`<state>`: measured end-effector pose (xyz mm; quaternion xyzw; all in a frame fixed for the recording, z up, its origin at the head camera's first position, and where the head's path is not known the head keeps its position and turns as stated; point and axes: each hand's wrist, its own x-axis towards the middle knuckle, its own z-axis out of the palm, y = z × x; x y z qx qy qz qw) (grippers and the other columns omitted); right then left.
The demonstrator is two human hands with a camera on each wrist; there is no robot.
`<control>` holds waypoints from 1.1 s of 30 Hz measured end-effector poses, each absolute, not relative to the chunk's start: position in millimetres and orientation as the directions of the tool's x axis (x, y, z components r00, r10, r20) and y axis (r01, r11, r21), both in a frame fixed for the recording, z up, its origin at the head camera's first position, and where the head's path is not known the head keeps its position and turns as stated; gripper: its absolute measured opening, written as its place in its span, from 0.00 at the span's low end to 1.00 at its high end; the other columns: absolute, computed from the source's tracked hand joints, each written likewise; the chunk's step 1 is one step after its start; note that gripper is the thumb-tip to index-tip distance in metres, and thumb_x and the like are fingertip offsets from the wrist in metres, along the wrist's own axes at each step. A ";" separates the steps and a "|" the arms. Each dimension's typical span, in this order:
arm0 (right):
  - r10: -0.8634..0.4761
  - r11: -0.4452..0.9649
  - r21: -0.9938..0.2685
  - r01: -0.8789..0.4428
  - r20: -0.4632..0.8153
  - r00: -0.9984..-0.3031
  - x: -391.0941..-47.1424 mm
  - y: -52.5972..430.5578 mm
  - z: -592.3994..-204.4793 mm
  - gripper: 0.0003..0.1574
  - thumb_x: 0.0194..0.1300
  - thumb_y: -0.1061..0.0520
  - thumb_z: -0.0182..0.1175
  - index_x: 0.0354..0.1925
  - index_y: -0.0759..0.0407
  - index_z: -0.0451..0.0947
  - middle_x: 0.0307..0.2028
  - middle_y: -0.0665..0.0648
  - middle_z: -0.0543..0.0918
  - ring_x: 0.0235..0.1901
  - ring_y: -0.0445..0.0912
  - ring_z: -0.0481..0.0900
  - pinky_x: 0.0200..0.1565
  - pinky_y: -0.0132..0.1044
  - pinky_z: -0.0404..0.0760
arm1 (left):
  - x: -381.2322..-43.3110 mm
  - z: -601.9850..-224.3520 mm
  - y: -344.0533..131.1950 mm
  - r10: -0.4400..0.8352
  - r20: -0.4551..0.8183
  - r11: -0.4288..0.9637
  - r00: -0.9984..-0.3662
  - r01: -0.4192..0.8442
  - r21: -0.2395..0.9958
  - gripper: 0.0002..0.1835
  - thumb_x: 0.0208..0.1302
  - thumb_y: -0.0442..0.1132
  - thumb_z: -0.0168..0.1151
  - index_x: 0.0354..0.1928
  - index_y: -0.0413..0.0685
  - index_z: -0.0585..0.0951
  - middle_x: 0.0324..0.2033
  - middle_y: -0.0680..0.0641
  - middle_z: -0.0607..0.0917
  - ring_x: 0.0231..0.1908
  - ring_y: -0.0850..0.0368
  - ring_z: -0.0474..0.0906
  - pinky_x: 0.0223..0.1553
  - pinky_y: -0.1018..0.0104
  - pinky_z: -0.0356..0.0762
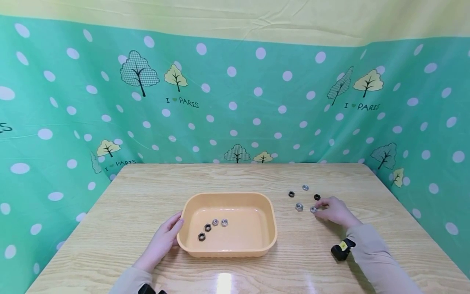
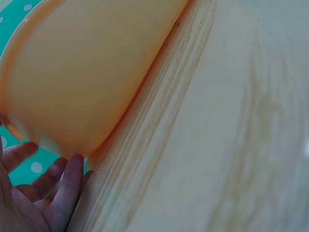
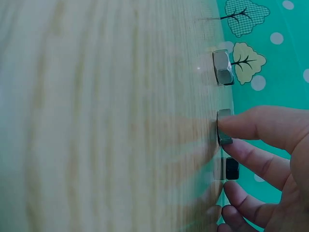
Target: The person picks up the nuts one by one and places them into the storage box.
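Fingers (image 3: pixel 258 162) pinch hexagonal metal nut (image 1: pixel 313 210)

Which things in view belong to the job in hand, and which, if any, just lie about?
Likely the job's:
peach rectangular plastic tray, touched by the left hand
silver metal hex nut pinched by the right hand
four silver or black metal hex nuts inside the tray, four outside

Surroundings; nothing looks stray:
pale wood-grain table
green dotted fabric backdrop
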<state>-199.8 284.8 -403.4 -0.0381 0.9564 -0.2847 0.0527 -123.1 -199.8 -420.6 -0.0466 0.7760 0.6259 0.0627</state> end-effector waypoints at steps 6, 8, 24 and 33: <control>-0.095 0.835 -0.549 -0.035 -0.080 -0.992 -200.2 283.4 -402.7 0.14 0.49 0.55 0.68 0.33 0.61 0.81 0.40 0.65 0.80 0.37 0.54 0.72 0.37 0.38 0.73 | -122.9 -420.6 -200.2 -0.001 -0.162 0.216 -0.987 -0.158 0.963 0.28 0.75 0.43 0.43 0.70 0.33 0.57 0.63 0.26 0.65 0.44 0.45 0.82 0.35 0.61 0.87; -0.093 0.835 -0.549 -0.033 -0.081 -0.992 -200.7 283.3 -402.8 0.14 0.49 0.55 0.68 0.33 0.62 0.80 0.38 0.63 0.80 0.35 0.52 0.71 0.35 0.35 0.70 | -122.7 -420.1 -200.0 -0.006 -0.168 0.210 -0.986 -0.165 0.964 0.27 0.75 0.42 0.43 0.69 0.34 0.58 0.63 0.26 0.66 0.43 0.45 0.82 0.35 0.61 0.87; -0.077 0.847 -0.531 -0.038 -0.051 -0.996 -202.1 281.8 -406.9 0.11 0.50 0.56 0.68 0.30 0.61 0.80 0.33 0.60 0.81 0.32 0.50 0.70 0.33 0.35 0.68 | -122.4 -419.7 -199.6 -0.013 -0.171 0.202 -0.985 -0.170 0.965 0.27 0.74 0.42 0.44 0.69 0.36 0.59 0.62 0.27 0.67 0.43 0.45 0.82 0.35 0.62 0.87; -0.049 0.824 -0.567 0.007 -0.084 -0.995 -201.0 282.0 -407.0 0.10 0.50 0.57 0.67 0.28 0.63 0.79 0.31 0.58 0.78 0.29 0.48 0.70 0.29 0.33 0.68 | -122.0 -419.2 -198.8 -0.017 -0.174 0.212 -0.985 -0.173 0.962 0.27 0.74 0.42 0.43 0.69 0.35 0.59 0.62 0.27 0.67 0.43 0.46 0.82 0.35 0.62 0.87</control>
